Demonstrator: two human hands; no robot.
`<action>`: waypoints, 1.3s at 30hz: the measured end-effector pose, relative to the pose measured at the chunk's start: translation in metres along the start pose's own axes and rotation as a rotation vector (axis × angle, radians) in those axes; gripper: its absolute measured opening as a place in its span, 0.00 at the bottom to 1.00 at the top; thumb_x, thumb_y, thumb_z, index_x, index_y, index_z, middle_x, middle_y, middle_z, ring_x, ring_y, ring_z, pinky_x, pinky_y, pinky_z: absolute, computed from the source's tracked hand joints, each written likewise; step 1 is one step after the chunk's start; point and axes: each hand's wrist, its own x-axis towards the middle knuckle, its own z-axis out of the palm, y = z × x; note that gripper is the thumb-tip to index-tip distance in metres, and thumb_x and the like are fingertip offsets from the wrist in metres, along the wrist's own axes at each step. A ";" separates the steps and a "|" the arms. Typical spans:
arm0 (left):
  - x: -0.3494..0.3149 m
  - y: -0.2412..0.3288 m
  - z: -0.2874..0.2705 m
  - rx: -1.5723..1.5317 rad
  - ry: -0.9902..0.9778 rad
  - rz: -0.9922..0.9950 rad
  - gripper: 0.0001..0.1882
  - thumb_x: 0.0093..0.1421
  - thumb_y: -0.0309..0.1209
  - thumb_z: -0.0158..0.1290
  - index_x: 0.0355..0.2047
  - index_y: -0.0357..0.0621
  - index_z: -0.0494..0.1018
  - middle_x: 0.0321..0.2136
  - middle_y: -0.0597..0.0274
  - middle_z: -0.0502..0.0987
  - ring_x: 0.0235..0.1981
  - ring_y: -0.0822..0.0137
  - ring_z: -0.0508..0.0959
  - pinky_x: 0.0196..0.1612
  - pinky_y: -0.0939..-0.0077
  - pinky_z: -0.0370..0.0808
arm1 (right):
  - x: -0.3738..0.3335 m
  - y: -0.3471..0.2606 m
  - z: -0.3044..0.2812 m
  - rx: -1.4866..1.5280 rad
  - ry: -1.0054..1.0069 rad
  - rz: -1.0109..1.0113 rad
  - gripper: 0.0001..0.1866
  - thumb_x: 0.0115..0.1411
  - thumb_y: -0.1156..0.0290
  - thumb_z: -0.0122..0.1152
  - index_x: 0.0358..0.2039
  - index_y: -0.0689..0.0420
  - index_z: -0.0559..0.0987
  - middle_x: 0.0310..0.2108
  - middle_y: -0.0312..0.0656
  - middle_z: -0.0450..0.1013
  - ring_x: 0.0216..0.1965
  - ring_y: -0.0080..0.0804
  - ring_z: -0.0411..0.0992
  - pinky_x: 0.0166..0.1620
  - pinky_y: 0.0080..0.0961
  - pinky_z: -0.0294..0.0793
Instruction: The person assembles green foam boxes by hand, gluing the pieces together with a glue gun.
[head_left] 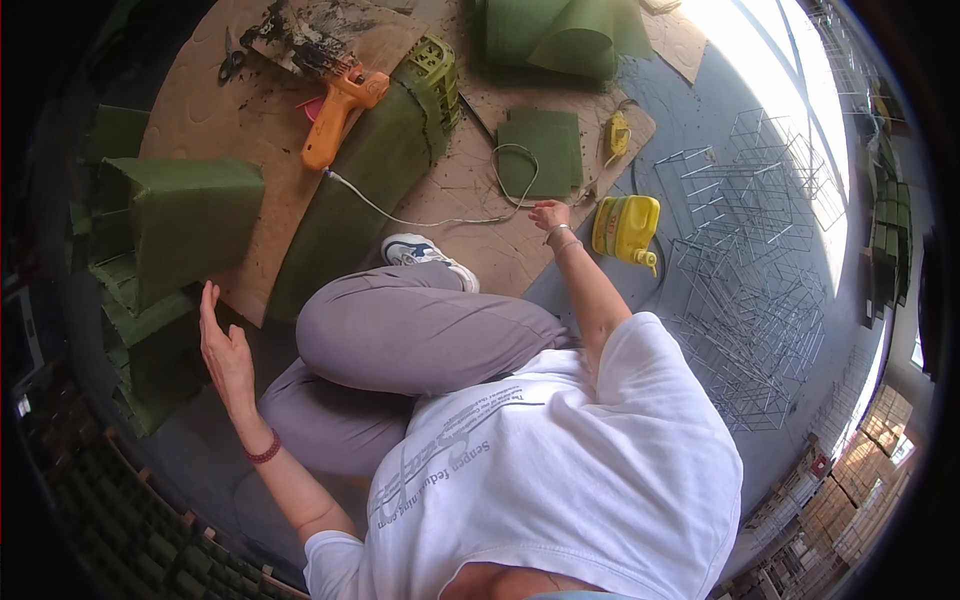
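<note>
My left hand is open, its fingers stretched out beside the lower edge of a green box-shaped piece made of sheet material. Between its fingers and thumb nothing is held. My right hand has its fingers curled together just below a small stack of green sheets, close to a white cord. Whether anything is pinched in those fingers is too small to make out. The cord runs to an orange glue gun, which rests on a long curved green form.
Brown cardboard covers the floor. Right of my hand stand a yellow jug and wire frames. A yellow cord block, a green roll and scissors lie farther off. More green boxes are stacked left.
</note>
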 end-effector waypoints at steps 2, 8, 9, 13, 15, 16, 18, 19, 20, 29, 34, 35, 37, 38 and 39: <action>0.000 0.001 0.005 0.141 0.039 0.075 0.18 0.64 0.24 0.44 0.55 0.37 0.67 0.45 0.51 0.77 0.51 0.56 0.75 0.50 0.66 0.70 | 0.015 0.002 0.016 -0.013 0.053 0.031 0.07 0.54 0.79 0.57 0.35 0.61 0.78 0.28 0.41 0.78 0.27 0.33 0.79 0.26 0.25 0.75; 0.014 -0.001 0.017 0.074 -0.041 -0.074 0.12 0.64 0.31 0.49 0.34 0.32 0.76 0.29 0.54 0.77 0.30 0.62 0.77 0.37 0.71 0.73 | 0.058 0.025 0.029 -0.261 0.258 -0.109 0.09 0.51 0.68 0.61 0.23 0.60 0.82 0.19 0.43 0.78 0.22 0.29 0.78 0.31 0.24 0.76; 0.012 -0.005 0.012 0.089 -0.027 -0.087 0.12 0.64 0.31 0.49 0.34 0.32 0.76 0.29 0.54 0.77 0.30 0.62 0.77 0.37 0.71 0.73 | 0.051 0.017 0.038 -0.177 0.226 -0.124 0.09 0.51 0.67 0.62 0.22 0.61 0.82 0.19 0.43 0.78 0.21 0.28 0.77 0.30 0.23 0.76; 0.006 -0.040 -0.022 0.051 0.329 -0.288 0.18 0.66 0.38 0.50 0.30 0.32 0.76 0.24 0.58 0.77 0.26 0.70 0.75 0.32 0.75 0.72 | 0.005 -0.053 0.084 0.234 0.050 -0.257 0.13 0.52 0.64 0.65 0.20 0.61 0.81 0.18 0.41 0.78 0.21 0.25 0.77 0.29 0.21 0.74; 0.014 -0.057 -0.024 -0.169 0.647 -0.199 0.19 0.66 0.39 0.50 0.33 0.31 0.76 0.28 0.59 0.78 0.31 0.70 0.77 0.37 0.77 0.74 | 0.003 -0.087 0.097 0.232 0.061 -0.393 0.14 0.54 0.63 0.64 0.19 0.61 0.80 0.17 0.41 0.77 0.21 0.24 0.77 0.28 0.20 0.74; 0.016 -0.059 -0.022 -0.172 0.655 -0.201 0.19 0.66 0.39 0.50 0.33 0.31 0.76 0.28 0.59 0.78 0.31 0.70 0.77 0.37 0.77 0.74 | 0.004 -0.102 0.103 0.228 0.076 -0.517 0.15 0.55 0.63 0.63 0.18 0.61 0.80 0.16 0.40 0.77 0.21 0.23 0.77 0.27 0.19 0.74; 0.022 -0.055 -0.014 -0.309 0.669 -0.222 0.18 0.66 0.38 0.50 0.36 0.31 0.76 0.32 0.57 0.79 0.36 0.69 0.79 0.42 0.76 0.74 | 0.014 -0.122 0.108 0.122 0.066 -0.533 0.15 0.56 0.62 0.62 0.20 0.61 0.80 0.15 0.39 0.76 0.20 0.23 0.77 0.25 0.19 0.73; 0.018 -0.058 -0.015 -0.318 0.618 -0.230 0.17 0.67 0.37 0.49 0.39 0.32 0.76 0.35 0.57 0.79 0.38 0.68 0.79 0.44 0.74 0.74 | 0.006 -0.136 0.122 0.037 -0.061 -0.492 0.16 0.57 0.61 0.61 0.21 0.61 0.80 0.15 0.39 0.76 0.19 0.24 0.76 0.25 0.19 0.74; 0.016 -0.054 -0.016 -0.315 0.629 -0.233 0.17 0.67 0.37 0.49 0.39 0.32 0.76 0.35 0.57 0.79 0.38 0.68 0.79 0.44 0.74 0.74 | -0.003 -0.147 0.135 -0.050 -0.182 -0.452 0.16 0.58 0.61 0.61 0.22 0.61 0.80 0.15 0.39 0.76 0.18 0.25 0.76 0.25 0.20 0.74; 0.009 -0.053 -0.014 -0.289 0.496 -0.206 0.14 0.67 0.34 0.48 0.38 0.32 0.76 0.33 0.60 0.78 0.37 0.70 0.77 0.43 0.77 0.74 | 0.040 -0.118 0.169 -0.546 0.307 -0.573 0.15 0.55 0.69 0.58 0.43 0.60 0.76 0.41 0.54 0.75 0.46 0.51 0.73 0.48 0.38 0.73; -0.008 -0.074 -0.019 -0.248 0.474 -0.259 0.13 0.66 0.32 0.49 0.36 0.32 0.75 0.31 0.61 0.77 0.35 0.71 0.77 0.43 0.77 0.73 | 0.101 -0.114 0.148 -0.893 0.156 -0.389 0.12 0.58 0.70 0.54 0.42 0.57 0.75 0.47 0.51 0.72 0.50 0.49 0.72 0.51 0.40 0.73; -0.006 -0.076 -0.017 -0.239 0.459 -0.297 0.13 0.66 0.32 0.50 0.36 0.32 0.75 0.31 0.61 0.76 0.35 0.71 0.76 0.43 0.77 0.73 | 0.115 -0.111 0.139 -0.965 0.172 -0.400 0.13 0.57 0.69 0.55 0.43 0.57 0.75 0.45 0.50 0.72 0.48 0.48 0.72 0.50 0.40 0.74; -0.007 -0.079 -0.017 -0.230 0.464 -0.308 0.12 0.66 0.32 0.50 0.35 0.32 0.75 0.31 0.61 0.76 0.35 0.71 0.77 0.42 0.77 0.73 | 0.122 -0.102 0.139 -1.114 0.237 -0.545 0.11 0.57 0.70 0.54 0.41 0.57 0.76 0.41 0.49 0.74 0.46 0.47 0.73 0.48 0.38 0.75; -0.006 -0.079 -0.017 -0.233 0.450 -0.321 0.12 0.66 0.31 0.50 0.35 0.31 0.75 0.30 0.60 0.76 0.34 0.71 0.77 0.41 0.77 0.73 | 0.120 -0.101 0.140 -1.190 0.229 -0.567 0.10 0.58 0.70 0.53 0.40 0.57 0.76 0.40 0.50 0.74 0.45 0.47 0.74 0.47 0.38 0.75; -0.004 -0.078 -0.017 -0.228 0.450 -0.324 0.12 0.66 0.31 0.50 0.35 0.31 0.75 0.30 0.60 0.76 0.34 0.71 0.77 0.41 0.77 0.73 | 0.119 -0.101 0.143 -1.191 0.223 -0.567 0.10 0.58 0.70 0.53 0.40 0.57 0.76 0.40 0.50 0.74 0.45 0.47 0.74 0.47 0.38 0.75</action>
